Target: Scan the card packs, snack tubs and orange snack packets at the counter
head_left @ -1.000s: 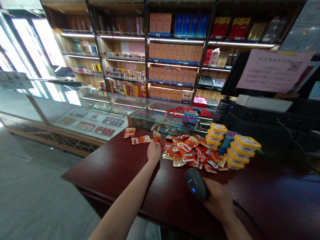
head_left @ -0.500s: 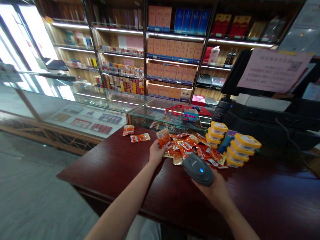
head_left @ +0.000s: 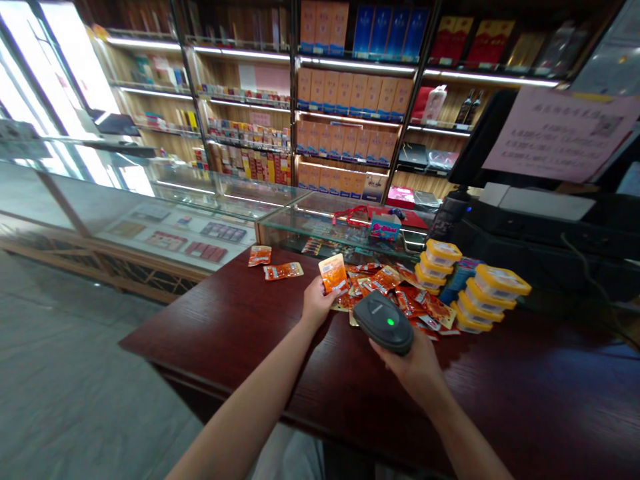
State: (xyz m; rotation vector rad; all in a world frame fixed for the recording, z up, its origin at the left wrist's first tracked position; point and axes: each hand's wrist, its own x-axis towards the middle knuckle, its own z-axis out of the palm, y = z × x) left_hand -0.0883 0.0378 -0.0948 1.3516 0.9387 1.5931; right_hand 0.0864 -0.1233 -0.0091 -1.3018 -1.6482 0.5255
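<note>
One packet (head_left: 333, 272) pinched in left hand (head_left: 316, 304): likely light, pliable, slick; best held by edge. Right hand (head_left: 417, 363) grips scanner (head_left: 381, 319).

No lettering is readable (pink sign (head_left: 555, 141) blurred).

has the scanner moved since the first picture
Yes: judged against the right stack of yellow tubs, the scanner has moved up in the view and slightly left.

Desk (head_left: 215, 327) open at near left, sachet pile (head_left: 385, 280) blocking far side, yellow tubs (head_left: 486, 299) beside it
</note>
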